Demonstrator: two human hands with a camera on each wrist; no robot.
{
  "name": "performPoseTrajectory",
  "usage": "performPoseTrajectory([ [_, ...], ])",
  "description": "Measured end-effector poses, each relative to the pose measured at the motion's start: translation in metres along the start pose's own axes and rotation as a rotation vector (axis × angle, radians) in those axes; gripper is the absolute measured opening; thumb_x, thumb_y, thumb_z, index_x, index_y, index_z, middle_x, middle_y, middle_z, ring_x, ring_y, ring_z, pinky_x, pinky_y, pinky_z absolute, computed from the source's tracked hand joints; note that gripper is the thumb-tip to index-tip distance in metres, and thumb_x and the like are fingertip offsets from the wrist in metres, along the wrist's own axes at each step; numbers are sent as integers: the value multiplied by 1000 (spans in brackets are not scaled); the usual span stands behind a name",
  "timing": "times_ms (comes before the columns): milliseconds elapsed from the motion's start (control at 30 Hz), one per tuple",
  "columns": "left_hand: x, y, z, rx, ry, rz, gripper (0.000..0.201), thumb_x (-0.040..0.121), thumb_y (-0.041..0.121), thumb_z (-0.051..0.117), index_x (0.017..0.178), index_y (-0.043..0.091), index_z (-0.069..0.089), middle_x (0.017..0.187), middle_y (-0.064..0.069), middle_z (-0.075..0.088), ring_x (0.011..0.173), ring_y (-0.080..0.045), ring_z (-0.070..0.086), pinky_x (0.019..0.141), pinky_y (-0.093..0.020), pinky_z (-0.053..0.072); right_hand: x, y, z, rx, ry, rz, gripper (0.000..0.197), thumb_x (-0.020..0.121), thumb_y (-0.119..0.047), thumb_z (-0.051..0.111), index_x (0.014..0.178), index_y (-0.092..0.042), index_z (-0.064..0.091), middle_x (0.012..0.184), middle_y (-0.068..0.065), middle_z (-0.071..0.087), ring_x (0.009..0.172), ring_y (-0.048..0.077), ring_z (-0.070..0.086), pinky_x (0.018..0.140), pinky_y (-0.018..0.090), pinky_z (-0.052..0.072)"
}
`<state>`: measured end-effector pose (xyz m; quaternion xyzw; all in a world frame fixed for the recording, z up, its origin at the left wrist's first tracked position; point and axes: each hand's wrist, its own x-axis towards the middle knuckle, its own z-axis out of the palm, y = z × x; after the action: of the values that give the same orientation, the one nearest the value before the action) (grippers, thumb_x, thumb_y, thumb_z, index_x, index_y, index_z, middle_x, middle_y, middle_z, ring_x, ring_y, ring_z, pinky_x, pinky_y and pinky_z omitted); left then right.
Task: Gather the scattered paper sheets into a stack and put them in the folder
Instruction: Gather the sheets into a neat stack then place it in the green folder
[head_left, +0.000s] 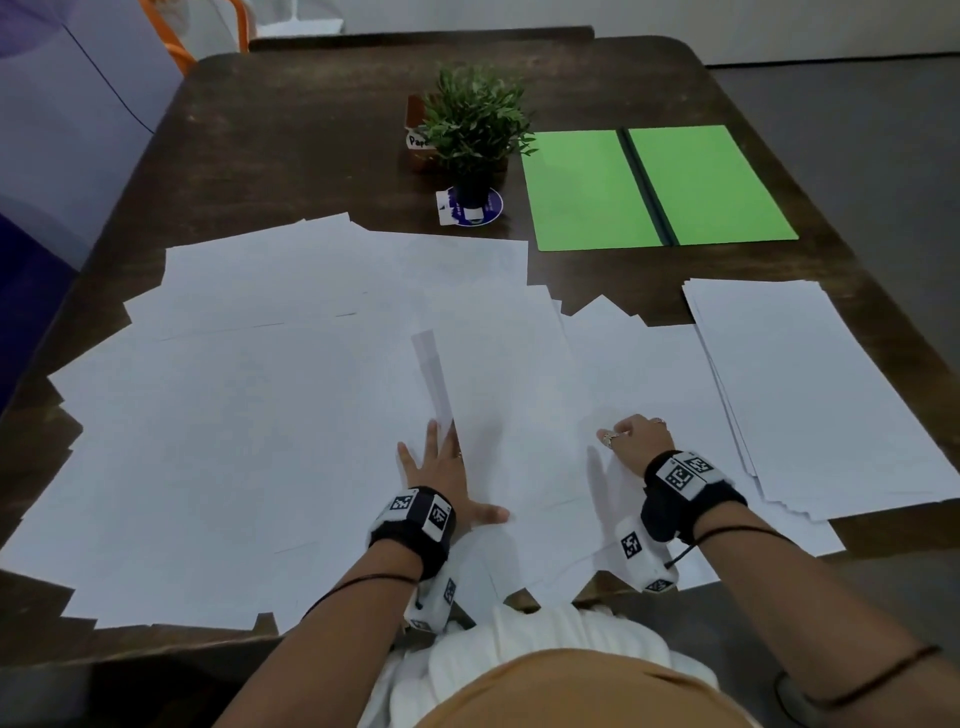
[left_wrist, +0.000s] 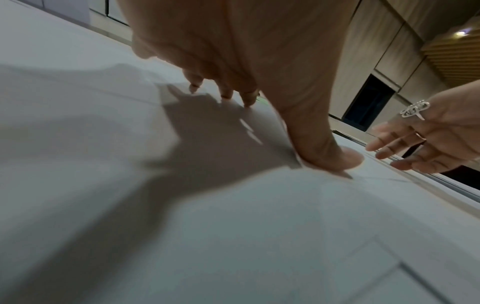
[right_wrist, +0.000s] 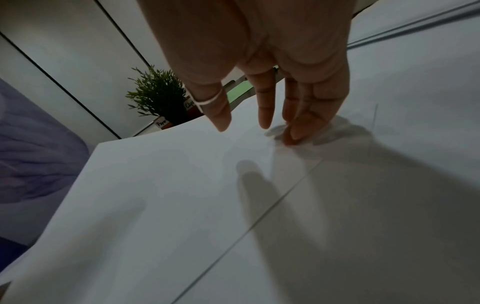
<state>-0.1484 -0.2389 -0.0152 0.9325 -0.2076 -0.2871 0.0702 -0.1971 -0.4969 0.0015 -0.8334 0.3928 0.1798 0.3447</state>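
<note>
Dozens of loose white paper sheets (head_left: 249, 415) cover the dark wooden table (head_left: 291, 156); I see a squared pile (head_left: 810, 395) at right and the open green folder (head_left: 660, 187) beyond it, long axis away from me. Left hand (head_left: 441, 473) lies flat, fingers spread. Right hand (head_left: 636, 441), nearer the pile, touches a sheet with loosely straight fingers. Sheet count hidden by overlap.

The scattered paper sheets (head_left: 249, 426) hide most of the tabletop (head_left: 311, 130) toward its near edge, and how many lie overlapped cannot be told. The potted plant (head_left: 475, 124) covers the labelled pots (head_left: 418, 140) behind it, leaving only "Pape" readable. In the left wrist view the left hand (left_wrist: 233, 51) is cut off by the top edge; its far fingers (left_wrist: 226, 93) are blurred.
</note>
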Motion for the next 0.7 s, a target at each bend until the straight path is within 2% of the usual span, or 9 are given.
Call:
performPoseTrajectory([
  [100,1,0,2,-35,20,-13,136,53,79,64,146,26,-21,155,13,-17,141,-20,-25,108,-66,-9,-4,0,3,8,22,-24,45,91,-29,57,127,-4,48,133,18,38,113,30,50,95,27,36],
  [200,1,0,3,-92,38,-18,141,51,76,68,145,25,-24,155,14,-17,141,-19,-25,109,-65,-7,-4,4,-1,40,30,-32,45,91,-29,57,128,-6,46,134,17,42,119,29,47,97,28,34],
  [367,-1,-1,5,-126,69,-2,142,49,77,69,146,26,-22,155,15,-16,141,-17,-24,110,-63,-8,-1,7,-8,66,-81,20,49,92,-38,55,131,-10,46,138,7,48,128,25,43,103,30,32],
  [467,-1,-1,5,-125,70,2,140,50,76,69,146,28,-21,155,16,-16,141,-17,-24,110,-63,-9,2,8,-11,96,-58,31,35,91,-45,53,109,-15,54,124,10,54,127,28,44,103,34,34],
  [533,-1,0,5,-126,71,1,140,49,77,68,146,28,-20,155,16,-16,141,-17,-24,110,-62,-9,5,8,-11,144,-14,42,37,91,-47,52,110,-15,54,120,10,50,113,28,50,95,36,43],
  [600,0,-1,6,-122,72,-5,140,49,78,67,147,28,-19,156,16,-15,141,-16,-24,110,-62,-9,5,7,-9,239,-13,74,40,91,-46,52,114,-13,52,122,12,48,84,23,55,75,36,54],
  [667,1,-2,7,-119,76,-4,139,48,79,67,147,29,-17,156,16,-13,142,-17,-24,110,-63,-9,5,6,-7,323,-16,80,34,91,-43,52,104,-12,50,118,15,50,65,20,55,59,30,52],
  [700,1,-1,7,-123,76,-2,139,47,79,67,147,30,-17,156,16,-13,142,-17,-24,110,-63,-9,5,6,-6,348,-11,73,31,92,-41,52,100,-11,49,113,15,51,63,20,55,57,28,51],
])
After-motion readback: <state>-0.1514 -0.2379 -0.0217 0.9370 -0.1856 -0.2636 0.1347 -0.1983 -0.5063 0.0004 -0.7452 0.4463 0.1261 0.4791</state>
